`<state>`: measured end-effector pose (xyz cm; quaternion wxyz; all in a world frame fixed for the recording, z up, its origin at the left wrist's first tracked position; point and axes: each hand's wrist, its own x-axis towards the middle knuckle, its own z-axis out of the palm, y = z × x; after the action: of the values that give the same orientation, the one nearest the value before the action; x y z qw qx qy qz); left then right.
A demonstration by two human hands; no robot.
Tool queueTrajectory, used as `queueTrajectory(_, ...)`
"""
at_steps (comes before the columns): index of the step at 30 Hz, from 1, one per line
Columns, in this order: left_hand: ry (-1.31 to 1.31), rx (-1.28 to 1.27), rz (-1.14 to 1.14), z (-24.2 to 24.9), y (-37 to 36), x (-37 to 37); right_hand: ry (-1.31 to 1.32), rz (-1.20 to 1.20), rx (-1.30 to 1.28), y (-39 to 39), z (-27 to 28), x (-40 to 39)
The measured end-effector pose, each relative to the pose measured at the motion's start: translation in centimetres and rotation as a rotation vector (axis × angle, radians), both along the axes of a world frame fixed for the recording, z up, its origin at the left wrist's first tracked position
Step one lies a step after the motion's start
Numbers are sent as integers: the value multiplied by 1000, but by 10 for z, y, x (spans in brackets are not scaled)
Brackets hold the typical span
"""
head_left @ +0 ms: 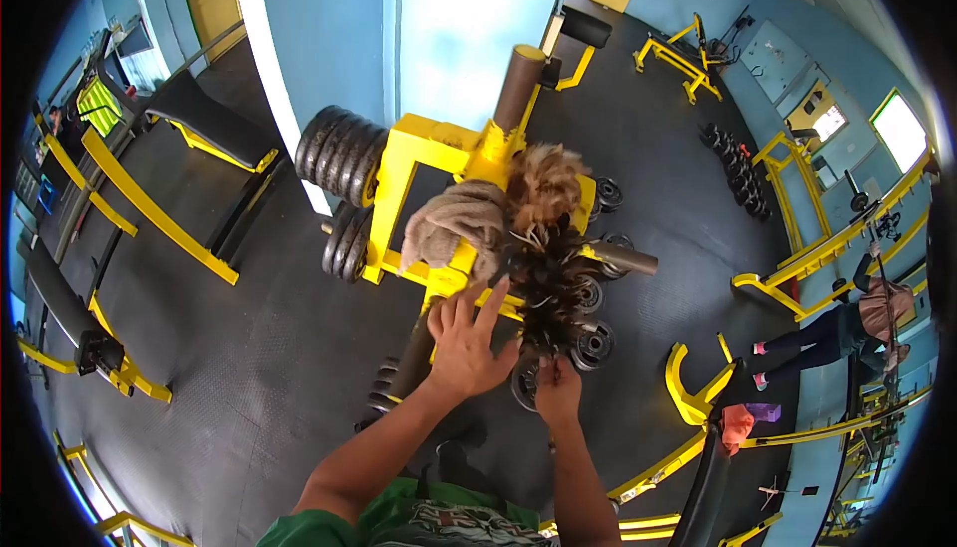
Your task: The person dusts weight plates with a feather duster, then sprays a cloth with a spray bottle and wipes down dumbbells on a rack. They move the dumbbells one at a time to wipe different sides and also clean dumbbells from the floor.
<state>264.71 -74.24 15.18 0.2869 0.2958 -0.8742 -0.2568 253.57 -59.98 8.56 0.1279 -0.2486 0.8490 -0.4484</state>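
Note:
My right hand [556,388] is closed around the lower end of a feather duster [551,293]. Its dark feathers point away from me, with a fluffy light-brown tuft [546,186] at the far end, overlapping the yellow weight rack [424,138]. My left hand [467,338] has its fingers spread, close to a padded or dark bar [414,353] of the rack and just below a draped beige cloth [459,223]. That cloth lies bunched over the yellow frame. Black weight plates [341,153] hang on the rack's left side.
More plates [593,345] sit low at the rack's right. A bench [209,119] stands at left, another [683,59] at the back. Dumbbells [736,170] line the right. A person [877,313] holds a barbell at far right. An orange cloth [736,427] lies on a black pad.

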Motion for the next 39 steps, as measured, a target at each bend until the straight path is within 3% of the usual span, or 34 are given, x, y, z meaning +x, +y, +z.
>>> queueTrajectory(3,7,-44,-55,1,-10,49,162,31,69,-14,39,3)
queueTrajectory(4,20,-34,-93,1,-13,65,105,-55,23,-29,69,8)
queueTrajectory(7,12,8,-172,0,-28,101,283,-178,39,-44,66,12)
queueTrajectory(10,35,-7,-176,-5,-49,137,320,-51,-45,-53,80,42)
queueTrajectory(12,63,-43,-169,-8,-62,156,292,-236,-126,-58,94,65)
queueTrajectory(13,54,-32,-174,-9,-68,165,478,-238,-258,-75,102,64)
queueTrajectory(14,41,-21,-183,-8,-73,171,482,-260,-262,-88,119,58)
queueTrajectory(16,59,-33,-211,-5,-82,179,494,-228,209,-107,156,46)
queueTrajectory(20,143,-73,-178,-7,-104,195,587,-221,369,-100,209,52)
queueTrajectory(22,134,21,-119,-14,-110,207,613,-122,715,-90,239,70)
queueTrajectory(26,123,34,-132,-28,-116,215,746,-219,488,-102,255,60)
queueTrajectory(29,185,52,-159,-36,-117,215,570,-230,250,-101,238,45)
queueTrajectory(33,95,84,-204,-32,-121,223,554,-329,252,-86,223,55)
queueTrajectory(36,19,138,-209,-44,-125,228,418,-279,360,-79,221,60)
queueTrajectory(38,17,140,-221,-56,-127,231,459,-106,467,-71,216,92)
queueTrajectory(39,21,149,-214,-61,-128,236,406,-168,340,-59,206,108)
